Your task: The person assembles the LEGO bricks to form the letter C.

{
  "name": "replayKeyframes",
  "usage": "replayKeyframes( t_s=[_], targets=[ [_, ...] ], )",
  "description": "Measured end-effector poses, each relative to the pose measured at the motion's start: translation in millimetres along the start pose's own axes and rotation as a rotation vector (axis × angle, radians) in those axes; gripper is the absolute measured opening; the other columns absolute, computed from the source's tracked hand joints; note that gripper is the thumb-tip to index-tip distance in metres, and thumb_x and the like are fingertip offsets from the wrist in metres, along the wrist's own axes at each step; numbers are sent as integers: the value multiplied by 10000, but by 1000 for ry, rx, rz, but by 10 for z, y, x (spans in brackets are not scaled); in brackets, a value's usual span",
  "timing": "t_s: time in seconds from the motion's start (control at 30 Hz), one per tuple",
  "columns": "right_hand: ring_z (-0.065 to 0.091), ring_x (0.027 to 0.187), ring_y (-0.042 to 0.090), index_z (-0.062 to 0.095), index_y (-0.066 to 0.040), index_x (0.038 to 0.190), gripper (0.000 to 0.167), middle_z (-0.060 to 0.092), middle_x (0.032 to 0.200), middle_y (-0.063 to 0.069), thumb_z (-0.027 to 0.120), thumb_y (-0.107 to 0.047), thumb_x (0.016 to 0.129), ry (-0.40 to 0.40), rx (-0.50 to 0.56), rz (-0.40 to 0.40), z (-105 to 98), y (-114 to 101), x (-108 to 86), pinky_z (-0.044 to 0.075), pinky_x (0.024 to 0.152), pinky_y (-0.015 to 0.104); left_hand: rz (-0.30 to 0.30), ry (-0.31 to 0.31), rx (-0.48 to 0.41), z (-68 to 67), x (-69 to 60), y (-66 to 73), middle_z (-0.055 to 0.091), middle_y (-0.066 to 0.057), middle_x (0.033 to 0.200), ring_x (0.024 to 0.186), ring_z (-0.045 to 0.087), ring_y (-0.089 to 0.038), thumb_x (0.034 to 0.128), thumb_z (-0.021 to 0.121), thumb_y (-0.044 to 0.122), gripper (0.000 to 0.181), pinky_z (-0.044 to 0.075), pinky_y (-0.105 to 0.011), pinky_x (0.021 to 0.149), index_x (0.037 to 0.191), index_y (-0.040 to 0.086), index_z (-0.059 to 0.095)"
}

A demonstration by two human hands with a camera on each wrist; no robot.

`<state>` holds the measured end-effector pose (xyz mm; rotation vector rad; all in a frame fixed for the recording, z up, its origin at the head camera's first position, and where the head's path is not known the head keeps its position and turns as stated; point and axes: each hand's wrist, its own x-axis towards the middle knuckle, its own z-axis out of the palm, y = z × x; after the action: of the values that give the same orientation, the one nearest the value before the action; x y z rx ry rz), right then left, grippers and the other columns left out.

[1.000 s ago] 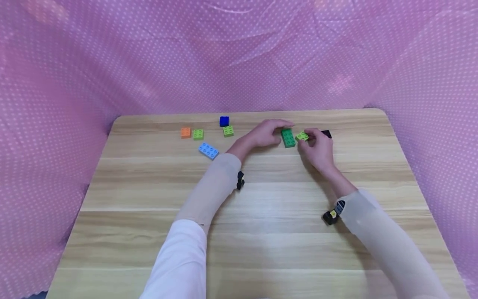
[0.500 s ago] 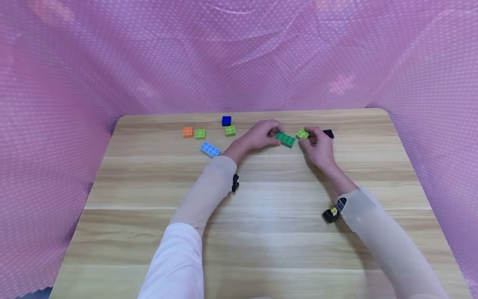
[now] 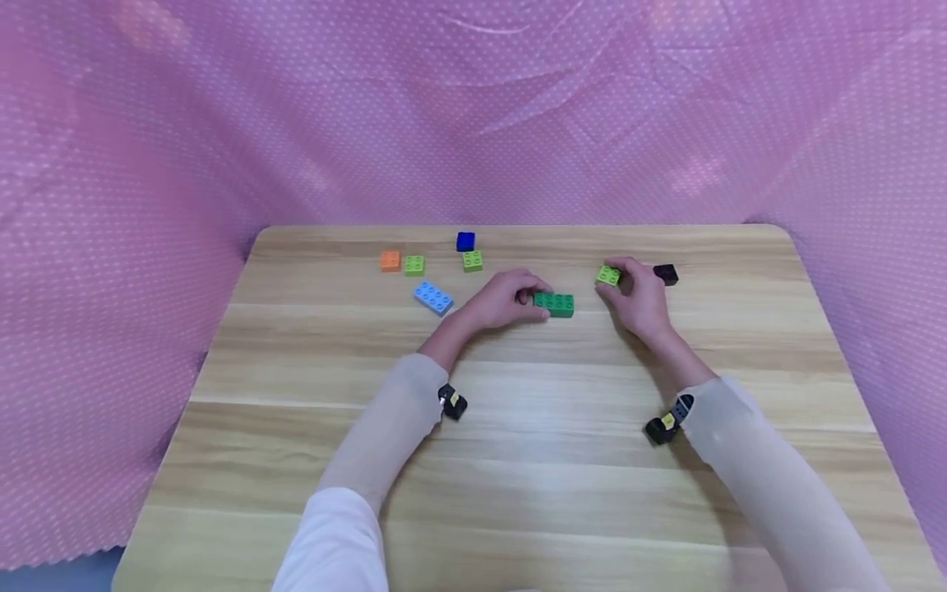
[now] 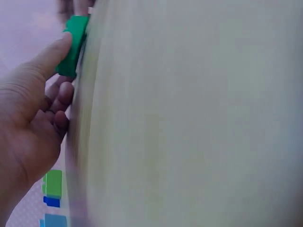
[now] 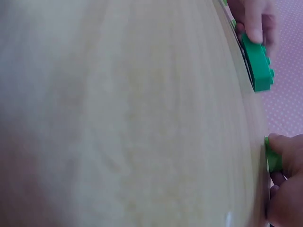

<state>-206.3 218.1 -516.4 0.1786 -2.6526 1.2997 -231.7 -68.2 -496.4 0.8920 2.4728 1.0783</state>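
Note:
My left hand (image 3: 505, 301) pinches the near end of a long dark green toy brick (image 3: 558, 305) between thumb and fingers. In the left wrist view the thumb lies along the side of the green brick (image 4: 74, 47). To the right, my right hand (image 3: 642, 300) grips a small lime green brick (image 3: 608, 275) between thumb and fingertips. The right wrist view shows part of that lime brick (image 5: 273, 158) under the thumb. A gap separates the two held bricks. Just beyond my right hand's knuckles lies a black brick (image 3: 666, 274).
Left of my left hand lie a light blue brick (image 3: 433, 298), a lime brick (image 3: 473, 261), a dark blue brick (image 3: 465, 241), another lime brick (image 3: 414, 265) and an orange brick (image 3: 390, 261). Pink dotted cloth (image 3: 473, 123) surrounds the wooden table (image 3: 562, 493).
My left hand has taken hold of the dark green brick, turned it crosswise and drawn it left and nearer. My right hand keeps the lime brick almost in place. The head view has shifted slightly.

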Motion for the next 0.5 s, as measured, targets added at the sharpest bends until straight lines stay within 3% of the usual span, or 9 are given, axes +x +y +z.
replayKeyframes(
  t_s=[0.13, 0.3, 0.5],
  targets=[
    [578, 1226, 331, 657, -36, 1378, 438, 672, 1344, 192, 780, -181, 983, -43, 74, 32, -38, -11, -7, 452, 1067, 432, -8, 30, -13, 25, -120, -21, 628, 16, 1084, 963, 553, -128, 952, 819, 324, 419, 487, -258, 842, 1334, 178, 722],
    [606, 1097, 182, 622, -37, 1421, 460, 652, 1288, 167, 757, -140, 994, -92, 333, 95, -28, -87, -177, 510, 944, 190, -12, 114, -69, 112, -240, -45, 633, 26, 1145, 1037, 563, -121, 934, 842, 281, 399, 496, -262, 904, 1306, 182, 737],
    [647, 1082, 124, 600, 37, 1418, 467, 688, 1272, 119, 729, 26, 969, -94, 588, 44, 143, -222, -426, 549, 917, 176, -35, 206, -94, 217, -356, -73, 644, 62, 1234, 1146, 582, -105, 927, 842, 355, 410, 495, -277, 1028, 1296, 213, 734]
  ],
)
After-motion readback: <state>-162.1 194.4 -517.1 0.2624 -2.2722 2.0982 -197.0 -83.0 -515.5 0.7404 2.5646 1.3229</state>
